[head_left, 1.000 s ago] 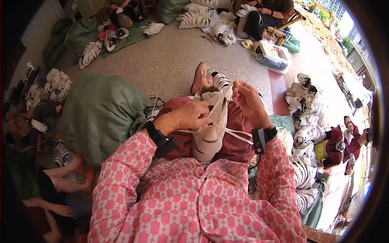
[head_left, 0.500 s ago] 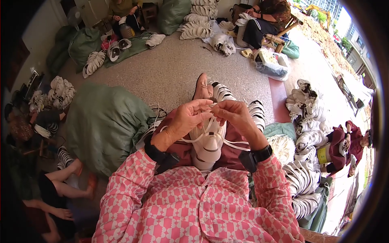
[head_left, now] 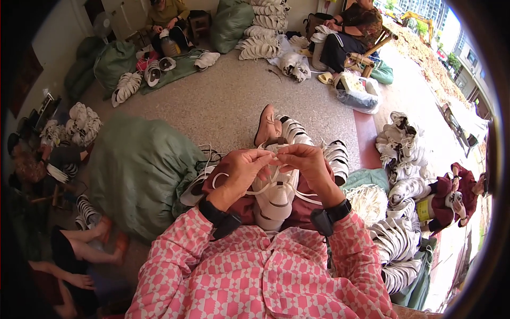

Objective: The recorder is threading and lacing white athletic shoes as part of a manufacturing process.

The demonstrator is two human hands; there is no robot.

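Note:
A white shoe upper rests toe toward me between my knees, on a pale rounded support. White shoelace trails from it on the right, and another length loops out by my left wrist. Over the upper, my left hand and my right hand meet with thumbs and forefingers pinched close together on the lace. The fingertips partly cover the eyelet rows, so which hole the lace is at cannot be made out.
A bulging green sack stands at my left. Beside my right leg lie stacked white uppers and a bundle of white laces. Nested uppers lie past my knees. Other people sit working around the room, one at the far right.
Both hands have come down slightly toward me, their fingertips closer together. The lace ends beside the shoe have shifted, and the shoe's dark opening shows more. The view has tilted a little.

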